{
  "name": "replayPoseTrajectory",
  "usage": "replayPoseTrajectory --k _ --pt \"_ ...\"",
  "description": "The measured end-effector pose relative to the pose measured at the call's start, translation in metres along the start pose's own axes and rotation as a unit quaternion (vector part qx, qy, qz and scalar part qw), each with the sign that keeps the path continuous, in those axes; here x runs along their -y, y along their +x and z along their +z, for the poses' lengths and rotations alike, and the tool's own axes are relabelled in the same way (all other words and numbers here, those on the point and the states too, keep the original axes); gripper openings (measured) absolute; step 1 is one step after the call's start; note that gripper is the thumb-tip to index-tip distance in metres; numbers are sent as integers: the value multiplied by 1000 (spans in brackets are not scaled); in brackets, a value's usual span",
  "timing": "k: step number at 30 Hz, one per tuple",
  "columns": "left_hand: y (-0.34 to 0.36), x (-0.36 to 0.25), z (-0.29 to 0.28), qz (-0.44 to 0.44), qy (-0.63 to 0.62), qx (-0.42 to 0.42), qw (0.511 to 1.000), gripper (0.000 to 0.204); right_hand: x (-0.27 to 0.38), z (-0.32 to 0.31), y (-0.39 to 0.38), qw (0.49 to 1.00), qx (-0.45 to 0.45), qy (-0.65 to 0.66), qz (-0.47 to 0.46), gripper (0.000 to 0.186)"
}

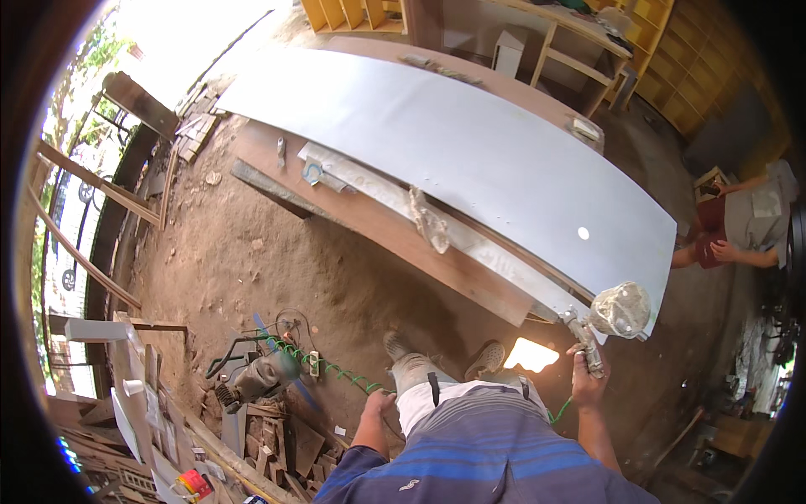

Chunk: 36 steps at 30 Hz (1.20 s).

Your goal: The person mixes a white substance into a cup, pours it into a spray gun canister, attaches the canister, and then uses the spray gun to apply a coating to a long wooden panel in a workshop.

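My right hand [590,384] is wrapped round the grip of a paint-crusted spray gun [579,330]. The gun's round, caked cup [621,309] is over the near right end of a long white panel [453,139]. Down at my left side, my left hand [381,402] is closed round a green coiled air hose [332,370]. This hose runs left toward a compressor [267,372], and a green stretch of it shows again below my right hand. The panel lies on a wooden bench [386,252]; a crumpled rag [429,220] rests along its near side.
Wood scraps [281,449] are heaped beside the compressor at lower left. Another person [751,220] is at the far right, past the panel's end. Yellow shelving [705,71] and a wooden frame [575,55] stand at the back. The floor is bare earth [218,260].
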<state>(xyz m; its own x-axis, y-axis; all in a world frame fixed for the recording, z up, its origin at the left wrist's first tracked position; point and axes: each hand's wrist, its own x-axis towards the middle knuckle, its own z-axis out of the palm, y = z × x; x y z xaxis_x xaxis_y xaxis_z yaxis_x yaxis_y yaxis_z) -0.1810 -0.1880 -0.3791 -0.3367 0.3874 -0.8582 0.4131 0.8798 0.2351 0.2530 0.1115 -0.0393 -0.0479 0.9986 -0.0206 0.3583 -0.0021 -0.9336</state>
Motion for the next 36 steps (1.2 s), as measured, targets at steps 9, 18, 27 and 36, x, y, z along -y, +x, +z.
replayPoseTrajectory --k 9,18,27,36 --pt "-27 -89 53 83 197 73 974 64 -39 -118 -9 993 -114 26 12 28" --pt "-91 -119 157 292 397 112 863 71 -27 -200 -8 986 -167 23 18 20" --pt "-125 -170 295 156 158 122 967 69 -107 -337 61 997 -63 52 6 40" --pt "-168 -272 461 -47 -103 -97 989 56 -156 -470 142 997 75 -22 24 45"
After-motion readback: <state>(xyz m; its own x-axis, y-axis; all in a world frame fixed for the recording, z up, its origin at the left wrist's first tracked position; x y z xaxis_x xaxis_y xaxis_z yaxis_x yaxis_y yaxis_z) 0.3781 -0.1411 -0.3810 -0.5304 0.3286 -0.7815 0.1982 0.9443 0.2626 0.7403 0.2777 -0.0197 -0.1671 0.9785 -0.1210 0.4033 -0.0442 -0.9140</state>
